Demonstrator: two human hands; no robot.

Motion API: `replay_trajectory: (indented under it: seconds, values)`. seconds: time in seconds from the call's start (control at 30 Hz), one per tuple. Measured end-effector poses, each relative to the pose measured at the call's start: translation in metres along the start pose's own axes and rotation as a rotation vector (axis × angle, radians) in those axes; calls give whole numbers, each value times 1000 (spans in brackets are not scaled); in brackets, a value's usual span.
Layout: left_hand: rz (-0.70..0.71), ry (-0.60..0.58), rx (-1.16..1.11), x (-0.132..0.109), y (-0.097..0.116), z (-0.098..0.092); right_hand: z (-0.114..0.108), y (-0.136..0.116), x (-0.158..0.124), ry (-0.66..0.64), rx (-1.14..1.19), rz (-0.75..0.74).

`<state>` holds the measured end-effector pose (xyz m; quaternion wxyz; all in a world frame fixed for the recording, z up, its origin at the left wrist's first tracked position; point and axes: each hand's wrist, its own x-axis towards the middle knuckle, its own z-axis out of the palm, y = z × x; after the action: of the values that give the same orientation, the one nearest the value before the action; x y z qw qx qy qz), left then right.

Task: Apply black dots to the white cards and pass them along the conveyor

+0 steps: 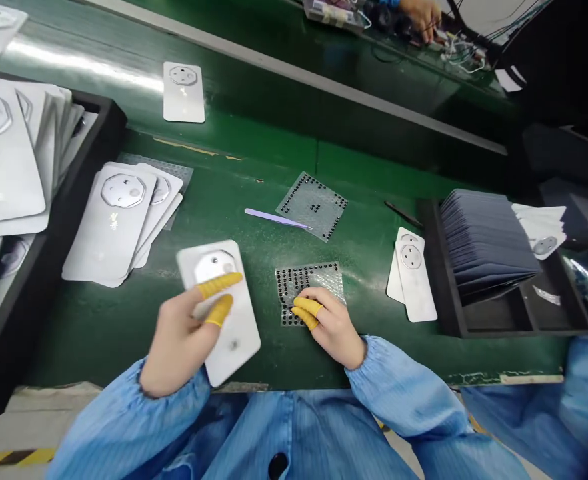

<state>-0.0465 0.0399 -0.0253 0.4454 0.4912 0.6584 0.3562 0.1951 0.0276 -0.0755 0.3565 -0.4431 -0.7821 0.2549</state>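
Note:
My left hand (179,333), with yellow finger cots on thumb and index finger, is at the left side of a white rounded panel (239,310). Thumb and index finger lie across the panel's face; the other fingers are hidden. The panel has a silvery octagonal plate near its top and a small dark spot lower down. My right hand (331,323), also in yellow finger cots, is pinched over a clear sheet of small black round pads (304,273). Whatever is between its fingertips is too small to name. Purple tweezers (274,217) rest partly on a second dotted sheet (314,203) farther back.
At left, white panels (119,227) lie stacked beside a black tray (109,117) full of more. One panel (184,100) lies farther back. Two others (417,283) lie at right, near a black pen-like tool (403,215) and a box of dark dividers (489,247). Another person's hand (424,17) shows behind.

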Motion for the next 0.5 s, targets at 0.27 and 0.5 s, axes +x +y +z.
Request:
replay_trajectory:
  seconds: [0.27, 0.5]
  values:
    - [-140, -345, -270, -8, 17, 49, -15, -23, -1, 28, 68, -52]
    - [-55, -422, -201, -8, 12, 46, -19, -31, 19, -11, -69, -156]
